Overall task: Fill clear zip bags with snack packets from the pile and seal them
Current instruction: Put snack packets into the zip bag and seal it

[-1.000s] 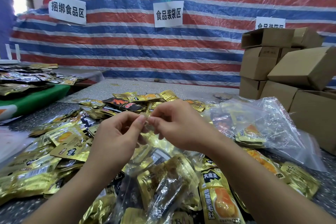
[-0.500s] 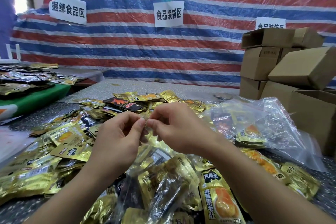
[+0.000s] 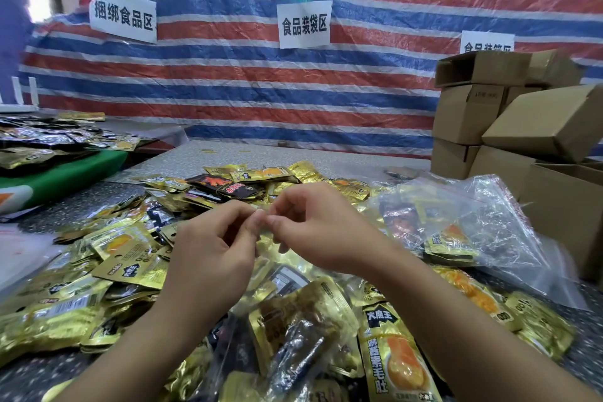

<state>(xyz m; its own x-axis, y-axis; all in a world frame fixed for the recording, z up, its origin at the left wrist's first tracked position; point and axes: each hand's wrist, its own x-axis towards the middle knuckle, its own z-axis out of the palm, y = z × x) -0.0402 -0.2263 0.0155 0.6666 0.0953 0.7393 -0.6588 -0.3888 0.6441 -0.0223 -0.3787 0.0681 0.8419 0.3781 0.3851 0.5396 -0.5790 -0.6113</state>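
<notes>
step: sealing zip bag [image 3: 293,330] | left hand [image 3: 212,248], right hand [image 3: 321,232] both pinch its top strip, fingertips touching | advice: press outward along strip from pinch, packets kept below hands

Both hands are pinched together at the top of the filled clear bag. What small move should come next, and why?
Probably slide the pinch sideways along the zip strip to press it shut. The left hand and right hand meet fingertip to fingertip at the mouth of the clear plastic zip bag, which already holds gold foil snack packets. Whether the strip is sealed cannot be told.
</notes>
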